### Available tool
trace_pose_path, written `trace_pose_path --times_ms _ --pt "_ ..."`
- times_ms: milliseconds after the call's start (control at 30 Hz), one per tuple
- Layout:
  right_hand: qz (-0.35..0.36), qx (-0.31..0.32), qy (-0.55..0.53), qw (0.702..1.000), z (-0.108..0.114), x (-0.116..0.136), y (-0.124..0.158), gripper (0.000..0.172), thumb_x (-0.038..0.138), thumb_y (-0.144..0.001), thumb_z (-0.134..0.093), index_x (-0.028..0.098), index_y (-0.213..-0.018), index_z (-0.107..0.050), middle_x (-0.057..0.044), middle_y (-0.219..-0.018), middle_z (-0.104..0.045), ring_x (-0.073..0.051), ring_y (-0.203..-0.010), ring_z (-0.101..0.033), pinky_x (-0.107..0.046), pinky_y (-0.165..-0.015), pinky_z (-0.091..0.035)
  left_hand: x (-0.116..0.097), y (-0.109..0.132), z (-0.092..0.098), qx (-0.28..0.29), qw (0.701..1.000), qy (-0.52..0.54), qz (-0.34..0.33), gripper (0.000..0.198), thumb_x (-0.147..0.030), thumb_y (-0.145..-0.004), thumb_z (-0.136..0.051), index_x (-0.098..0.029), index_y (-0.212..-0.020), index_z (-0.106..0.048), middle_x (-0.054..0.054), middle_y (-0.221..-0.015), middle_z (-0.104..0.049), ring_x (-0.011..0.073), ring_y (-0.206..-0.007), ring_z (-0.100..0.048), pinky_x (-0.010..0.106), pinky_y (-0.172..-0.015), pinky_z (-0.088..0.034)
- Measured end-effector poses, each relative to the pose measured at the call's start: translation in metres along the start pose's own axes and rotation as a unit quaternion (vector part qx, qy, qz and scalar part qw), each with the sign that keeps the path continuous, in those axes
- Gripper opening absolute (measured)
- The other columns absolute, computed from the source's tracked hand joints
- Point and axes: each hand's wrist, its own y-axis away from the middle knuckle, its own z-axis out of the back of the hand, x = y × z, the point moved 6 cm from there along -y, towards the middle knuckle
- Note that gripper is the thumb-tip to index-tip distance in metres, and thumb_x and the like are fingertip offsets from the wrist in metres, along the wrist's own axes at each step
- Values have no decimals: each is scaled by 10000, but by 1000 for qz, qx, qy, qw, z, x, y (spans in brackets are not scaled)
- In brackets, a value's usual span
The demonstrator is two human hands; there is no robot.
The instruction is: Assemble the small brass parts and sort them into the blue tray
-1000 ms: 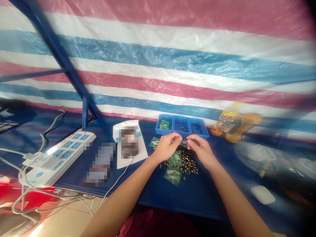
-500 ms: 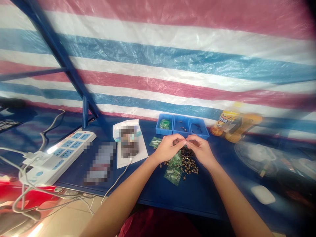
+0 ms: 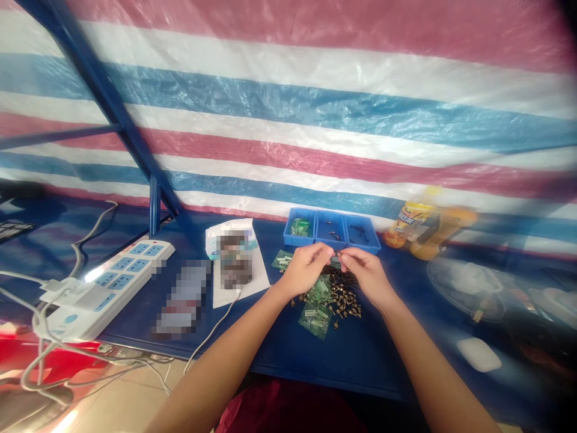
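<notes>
Pinching 1 green bag (image 3: 336, 260), L hand (image 3: 306, 269), R hand (image 3: 367, 275) fingers (image 3: 350, 257), 3 blue bins (image 3: 332, 244) behind

The left hand (image 3: 306, 269) and right hand (image 3: 367, 273), fingertips touching a moment ago, have drawn slightly apart.

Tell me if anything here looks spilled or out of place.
Small brass parts and green packets lie in a loose heap on the table, by the left hand and right hand, outside the blue tray. The orange bottle seems to lie on its side.
</notes>
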Motion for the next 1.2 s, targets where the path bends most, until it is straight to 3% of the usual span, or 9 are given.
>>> trace_pose_path --times_ms 133,400,533,600,667,767,833,1000,1200 --pt "-20 4 -87 996 -3 -1 0 323 520 -880 -633 202 -825 -644 -19 -797 -621 -147 -673 -538 -294 -682 -439 1 -1 2 -11 1000 2 5 450 -502 -988 -387 -156 -920 -666 32 -803 -649 130 -669 -556 240 -628 -427" --pt "-93 -54 -132 985 3 -11 -3 475 531 -815 -700 206 -588 -438 25 -536 -472 -133 -554 -478 -271 -586 -411 5 -1 4 -37 999 3 19 444 -509 -973 -409 -159 -898 -671 32 -787 -655 137 -675 -566 237 -625 -432" --pt "-103 -134 -154 973 19 -17 -4 392 563 -778 -723 223 -836 -538 53 -569 -506 -108 -488 -454 -229 -480 -346 6 -2 5 -42 999 1 28 447 -519 -967 -412 -159 -907 -670 41 -819 -671 140 -686 -573 236 -624 -432" --pt "-104 -188 -148 965 30 -20 -4 475 581 -757 -731 274 -1044 -510 64 -625 -561 -97 -452 -429 -213 -441 -306 5 -2 4 -39 999 -1 31 449 -520 -968 -409 -160 -906 -670 42 -827 -675 141 -689 -575 235 -622 -430" --pt "-125 -199 -123 964 34 -24 -4 516 575 -756 -725 295 -1116 -484 72 -633 -562 -80 -410 -360 -202 -410 -233 5 -2 4 -39 999 -4 32 444 -518 -968 -409 -163 -900 -666 35 -816 -670 139 -682 -571 235 -619 -427" --pt "-132 -170 -43 976 37 -25 -5 403 537 -792 -679 250 -1050 -563 76 -567 -482 -76 -402 -294 -214 -407 -170 6 -2 4 -43 998 -15 32 424 -518 -961 -428 -170 -869 -653 18 -769 -646 136 -664 -561 238 -618 -427" --pt "-91 -149 78 982 40 -18 -6 330 515 -814 -643 225 -971 -629 55 -548 -485 -102 -434 -360 -234 -431 -235 7 -2 4 -46 998 -28 31 403 -510 -954 -446 -175 -854 -646 13 -752 -639 139 -658 -562 242 -622 -431" --pt "-5 -14 398 917 33 -2 -3 188 344 -838 -566 239 -850 -721 -5 -647 -646 -178 -593 -563 -288 -581 -377 12 -4 6 -47 995 -79 30 314 -436 -947 -471 -194 -873 -657 15 -841 -690 152 -701 -593 256 -669 -445" --pt "5 126 448 885 18 -1 5 236 243 -805 -525 256 -926 -728 29 -590 -586 -162 -567 -541 -265 -559 -345 15 -2 4 -19 992 -115 39 260 -387 -934 -484 -217 -929 -681 11 -911 -717 166 -753 -625 259 -673 -444"
